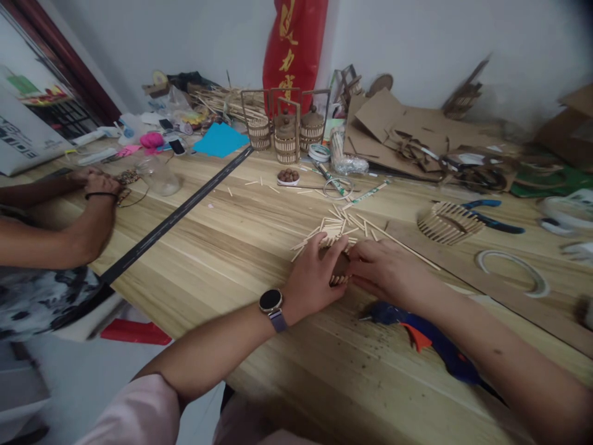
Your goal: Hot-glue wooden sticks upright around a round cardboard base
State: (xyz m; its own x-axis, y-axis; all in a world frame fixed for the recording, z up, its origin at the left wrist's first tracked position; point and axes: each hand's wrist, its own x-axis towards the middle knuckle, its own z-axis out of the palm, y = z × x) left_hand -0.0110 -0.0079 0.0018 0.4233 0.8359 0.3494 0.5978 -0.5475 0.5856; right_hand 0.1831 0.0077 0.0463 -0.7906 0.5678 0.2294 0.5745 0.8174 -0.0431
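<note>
On the table in front of me, my left hand (315,272) curls its fingers round a small brown cardboard round (341,264) with short pale sticks along its near edge. My right hand (386,269) meets it from the right, fingers drawn together at its rim. Whatever lies between those fingertips is hidden. Just beyond both hands lies a loose pile of short wooden sticks (334,227). A blue glue gun (440,349) with an orange trigger rests under my right forearm, its nozzle pointing left.
At right are a slatted stick ring (449,222), blue-handled pliers (495,217) and a white tape ring (513,272). Finished lantern-like baskets (287,139) stand behind a bowl of brown balls (288,177). Across a black strip (180,213), another person's hands (99,184) work at left.
</note>
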